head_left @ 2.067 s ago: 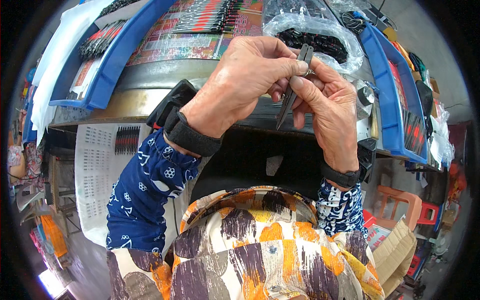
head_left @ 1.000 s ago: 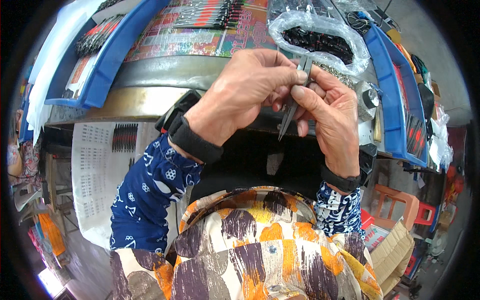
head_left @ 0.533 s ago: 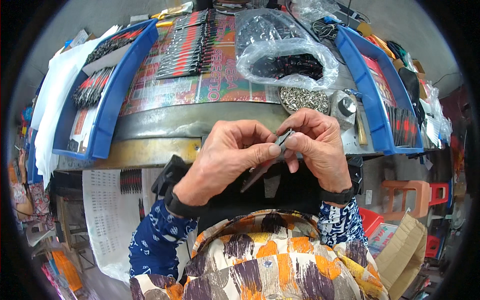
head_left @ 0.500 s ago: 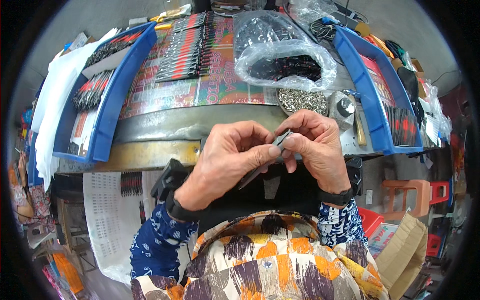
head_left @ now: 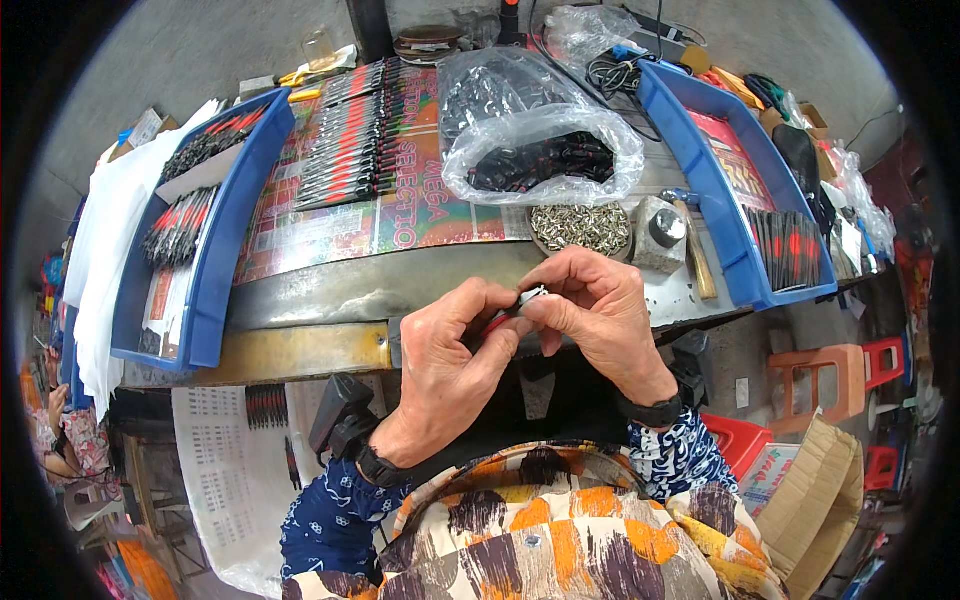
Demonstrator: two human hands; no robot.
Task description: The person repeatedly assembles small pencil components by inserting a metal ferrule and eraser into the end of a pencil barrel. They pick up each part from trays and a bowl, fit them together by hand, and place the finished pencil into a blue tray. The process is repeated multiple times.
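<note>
My left hand (head_left: 455,365) and my right hand (head_left: 595,315) meet at the near edge of the workbench (head_left: 340,295). Together they pinch a small slim black tool with a silvery metal end (head_left: 530,296); most of it is hidden inside my fingers. Just beyond my right hand lies a round dish of small shiny metal parts (head_left: 580,226). Behind that sits a clear plastic bag of dark slim parts (head_left: 540,150).
Rows of finished black tools (head_left: 350,145) lie on a colourful sheet. A blue tray (head_left: 195,230) with more tools stands left, another blue tray (head_left: 735,190) right. A hammer (head_left: 690,245) and a grey block (head_left: 660,232) lie near the dish. Stools and a cardboard box stand lower right.
My hands have dropped from up near the bag to the bench's near edge. The long dark tool, earlier sticking out below my fingers, is now almost fully enclosed in them.
</note>
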